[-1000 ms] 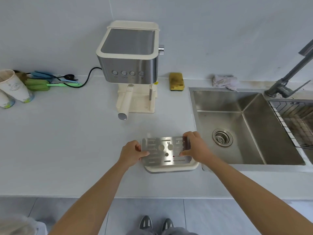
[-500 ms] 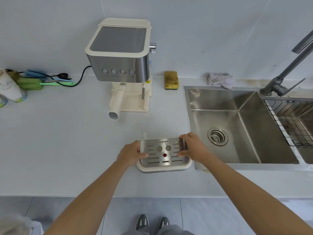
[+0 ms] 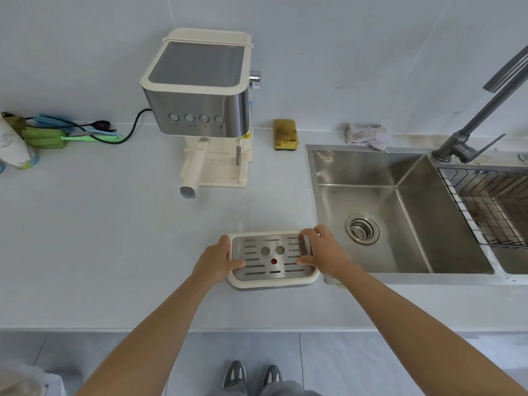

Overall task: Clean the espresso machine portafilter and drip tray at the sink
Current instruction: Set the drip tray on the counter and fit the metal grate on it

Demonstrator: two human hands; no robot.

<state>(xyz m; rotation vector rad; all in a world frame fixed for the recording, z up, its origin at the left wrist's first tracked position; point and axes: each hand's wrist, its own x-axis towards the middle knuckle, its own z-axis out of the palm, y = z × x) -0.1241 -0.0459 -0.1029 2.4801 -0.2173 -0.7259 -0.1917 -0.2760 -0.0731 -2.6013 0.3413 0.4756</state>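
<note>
Two hands on the drip tray (image 3: pixel 273 260), one at each short end: my left hand (image 3: pixel 215 260) clamps the left end with the thumb laid over the slotted steel grate, my right hand (image 3: pixel 323 254) clamps the right end, fingers curled over the far right corner and thumb on the grate. Thumbs on top presumably keep the loose grate seated so it cannot slide off the cream base when the tray moves. Tray sits flat on the tabletop (image 3: pixel 114 252), near edge, just left of the sink (image 3: pixel 400 212) rim and well apart from the espresso machine (image 3: pixel 200 104), which stands at the far side with its base bay bare. Level hold matters: any liquid under the grate is hidden from me, and a tilt could spill it; the red float shows in the grate's centre hole. Portafilter (image 3: pixel 194 170) is locked in the machine, handle pointing toward me, untouched. Sponge (image 3: pixel 285 134) and a crumpled cloth (image 3: pixel 367 136) lie along the far wall between machine and tap (image 3: pixel 480 115), within reach of the basin. Judgement: tray is staged beside the sink for a short lift to the right; washing not yet begun.
</note>
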